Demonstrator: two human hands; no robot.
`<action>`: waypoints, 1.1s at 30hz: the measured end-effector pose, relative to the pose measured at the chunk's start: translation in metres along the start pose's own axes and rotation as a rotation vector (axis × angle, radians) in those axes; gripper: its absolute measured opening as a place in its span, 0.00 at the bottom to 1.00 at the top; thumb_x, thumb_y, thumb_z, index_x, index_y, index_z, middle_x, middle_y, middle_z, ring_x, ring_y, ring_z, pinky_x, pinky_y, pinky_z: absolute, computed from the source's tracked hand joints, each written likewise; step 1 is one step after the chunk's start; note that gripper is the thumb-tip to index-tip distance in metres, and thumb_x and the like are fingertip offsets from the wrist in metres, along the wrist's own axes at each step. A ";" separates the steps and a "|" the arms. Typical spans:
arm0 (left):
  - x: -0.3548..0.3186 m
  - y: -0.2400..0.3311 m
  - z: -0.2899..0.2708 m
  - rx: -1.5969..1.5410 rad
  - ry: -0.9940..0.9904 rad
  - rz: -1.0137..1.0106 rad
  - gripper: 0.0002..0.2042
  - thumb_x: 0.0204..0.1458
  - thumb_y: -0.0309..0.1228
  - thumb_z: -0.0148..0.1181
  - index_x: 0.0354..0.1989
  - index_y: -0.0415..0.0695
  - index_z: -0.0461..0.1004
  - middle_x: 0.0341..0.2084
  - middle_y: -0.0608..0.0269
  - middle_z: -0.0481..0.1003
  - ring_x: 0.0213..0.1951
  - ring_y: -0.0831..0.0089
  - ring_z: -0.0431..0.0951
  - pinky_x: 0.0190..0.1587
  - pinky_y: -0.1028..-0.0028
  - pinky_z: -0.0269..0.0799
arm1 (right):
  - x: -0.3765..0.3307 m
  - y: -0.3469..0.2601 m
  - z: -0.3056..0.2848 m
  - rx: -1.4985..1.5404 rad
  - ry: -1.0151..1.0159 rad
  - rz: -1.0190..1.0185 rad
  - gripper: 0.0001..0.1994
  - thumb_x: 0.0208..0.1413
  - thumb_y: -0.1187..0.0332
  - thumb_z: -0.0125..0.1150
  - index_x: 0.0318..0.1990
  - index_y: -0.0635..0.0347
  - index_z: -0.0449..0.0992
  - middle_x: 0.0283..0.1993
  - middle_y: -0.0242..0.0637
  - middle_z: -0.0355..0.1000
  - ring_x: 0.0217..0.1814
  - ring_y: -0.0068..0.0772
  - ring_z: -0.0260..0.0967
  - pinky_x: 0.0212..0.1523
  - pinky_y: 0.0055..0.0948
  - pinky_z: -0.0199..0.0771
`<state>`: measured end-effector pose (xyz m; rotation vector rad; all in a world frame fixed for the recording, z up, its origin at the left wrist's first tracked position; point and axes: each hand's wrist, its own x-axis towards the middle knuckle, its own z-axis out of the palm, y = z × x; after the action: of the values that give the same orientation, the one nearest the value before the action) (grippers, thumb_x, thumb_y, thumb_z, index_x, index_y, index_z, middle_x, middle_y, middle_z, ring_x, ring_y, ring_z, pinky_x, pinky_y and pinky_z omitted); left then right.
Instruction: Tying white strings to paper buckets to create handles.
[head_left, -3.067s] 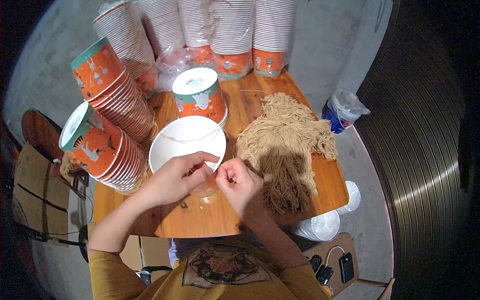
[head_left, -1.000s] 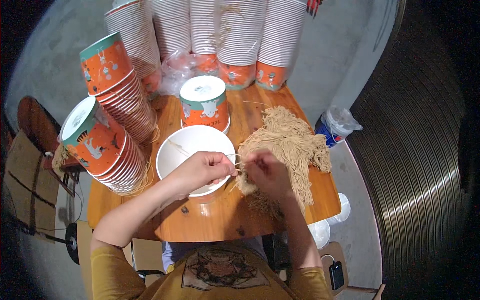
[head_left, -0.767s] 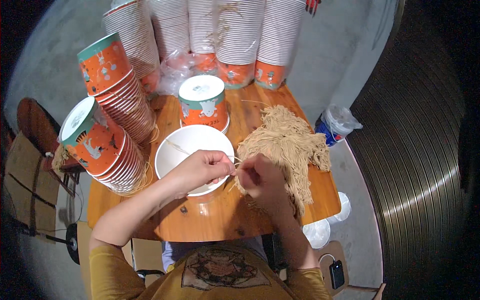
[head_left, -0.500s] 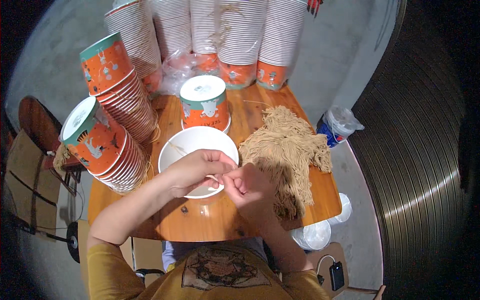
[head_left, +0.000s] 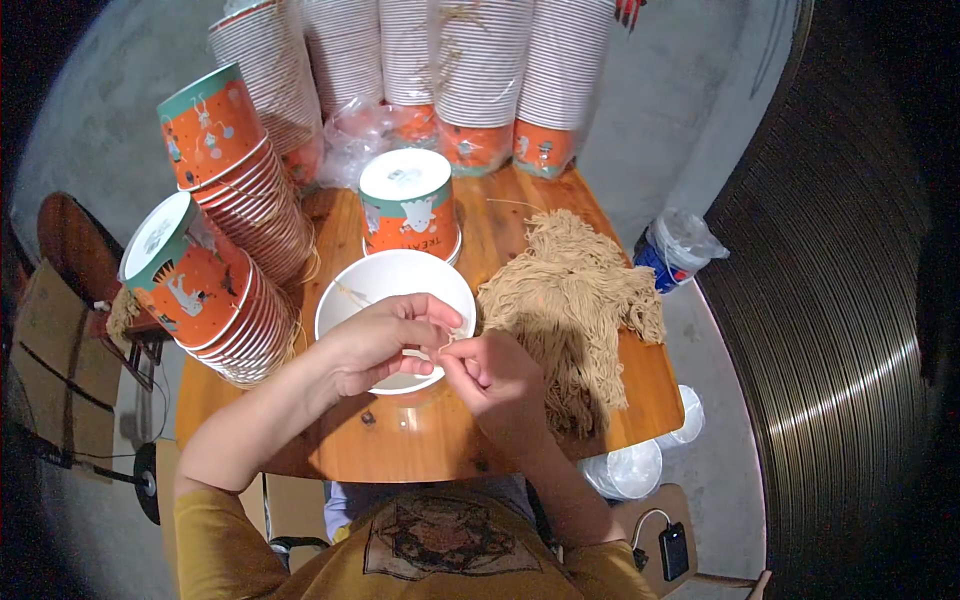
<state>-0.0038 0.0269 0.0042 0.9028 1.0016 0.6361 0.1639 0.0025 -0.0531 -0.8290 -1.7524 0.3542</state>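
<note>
Round wooden table point(head_left: 440, 450), glossy orange grain, fills centre frame. Right of centre: shaggy heap of tan string point(head_left: 575, 300). Centre: smooth white paper bowl point(head_left: 385, 285), open upward. Over its lower rim, left hand point(head_left: 375, 340) and right hand point(head_left: 495, 370), both curled nearly closed, pinch one thin pale string strand point(head_left: 425, 352) between fingertips.

Left hand point(head_left: 375, 345) and right hand point(head_left: 497, 372) are held together, fingertips pinched and touching, forearms bent inward.

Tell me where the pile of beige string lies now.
In the head view, the pile of beige string lies on the right half of the wooden table, beside the white bowl.
</note>
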 end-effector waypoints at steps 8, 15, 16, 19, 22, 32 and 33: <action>-0.003 -0.005 0.005 0.043 0.044 0.042 0.08 0.51 0.24 0.53 0.40 0.49 0.69 0.32 0.74 0.69 0.33 0.86 0.69 0.32 0.83 0.69 | 0.000 -0.004 -0.004 -0.296 -0.025 -0.204 0.09 0.41 0.74 0.68 0.31 0.53 0.74 0.23 0.33 0.67 0.23 0.35 0.66 0.23 0.31 0.66; -0.010 -0.007 0.019 0.310 0.130 0.284 0.06 0.52 0.22 0.52 0.39 0.44 0.68 0.30 0.72 0.68 0.30 0.85 0.67 0.33 0.82 0.66 | -0.003 0.001 -0.006 -0.387 -0.056 -0.207 0.09 0.41 0.73 0.67 0.31 0.54 0.74 0.21 0.33 0.67 0.22 0.34 0.67 0.22 0.31 0.67; -0.009 -0.009 0.017 0.309 0.130 0.284 0.06 0.52 0.22 0.52 0.39 0.44 0.68 0.30 0.72 0.68 0.30 0.85 0.67 0.33 0.82 0.66 | -0.002 0.001 -0.005 -0.387 -0.057 -0.207 0.09 0.41 0.73 0.67 0.31 0.54 0.74 0.21 0.33 0.67 0.22 0.34 0.67 0.22 0.31 0.67; -0.006 -0.015 0.010 0.306 0.105 0.359 0.06 0.53 0.21 0.51 0.39 0.41 0.68 0.30 0.71 0.68 0.30 0.84 0.67 0.34 0.82 0.66 | 0.000 -0.003 -0.005 -0.369 -0.074 -0.158 0.08 0.43 0.72 0.66 0.32 0.54 0.74 0.20 0.34 0.67 0.21 0.35 0.67 0.21 0.31 0.68; -0.005 -0.015 0.009 0.289 0.095 0.367 0.07 0.52 0.21 0.51 0.39 0.40 0.67 0.30 0.70 0.67 0.30 0.83 0.67 0.35 0.82 0.66 | 0.002 -0.005 -0.006 -0.378 -0.085 -0.120 0.07 0.44 0.72 0.64 0.32 0.54 0.74 0.19 0.35 0.68 0.21 0.36 0.68 0.21 0.33 0.68; 0.006 -0.009 -0.002 0.387 0.041 0.408 0.09 0.51 0.20 0.55 0.40 0.40 0.65 0.28 0.70 0.67 0.30 0.83 0.67 0.36 0.81 0.67 | 0.001 0.015 -0.016 0.467 -0.012 0.592 0.04 0.57 0.70 0.54 0.36 0.60 0.73 0.24 0.23 0.66 0.25 0.15 0.62 0.26 0.19 0.64; 0.006 -0.008 -0.001 0.394 0.027 0.414 0.09 0.51 0.20 0.54 0.40 0.40 0.65 0.28 0.70 0.66 0.30 0.83 0.67 0.36 0.81 0.67 | 0.004 0.015 -0.019 0.494 -0.014 0.591 0.05 0.57 0.70 0.54 0.37 0.60 0.73 0.26 0.21 0.66 0.27 0.14 0.62 0.28 0.17 0.63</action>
<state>-0.0017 0.0276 -0.0057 1.4760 0.9884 0.8119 0.1866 0.0128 -0.0533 -0.9582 -1.3104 1.1349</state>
